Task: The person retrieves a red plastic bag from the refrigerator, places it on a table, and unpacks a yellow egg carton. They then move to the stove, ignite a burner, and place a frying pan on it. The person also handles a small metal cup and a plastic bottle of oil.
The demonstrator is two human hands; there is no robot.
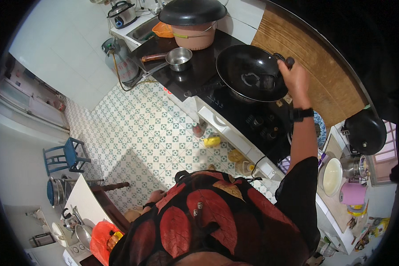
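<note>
My right hand (296, 77) is closed around a dark handle at the right rim of a black wok (234, 66). The handle seems to belong to a spatula (267, 82), whose flat blade rests inside the wok. A glossy wet-looking patch shows on the wok's bottom. The wok sits over a burner of the black gas cooktop (239, 116), its long handle (204, 89) pointing to the left. Down at my side, near the patterned shirt, hangs my left hand (157, 195); its fingers are partly hidden, and no object shows in it.
A small steel saucepan (179, 60) stands left of the wok. Behind it is a pink bucket (194, 35) under a black lid (193, 11). A gas cylinder (121, 61) stands on the floor. To the right are a white bowl (332, 178) and a pink kettle (352, 193).
</note>
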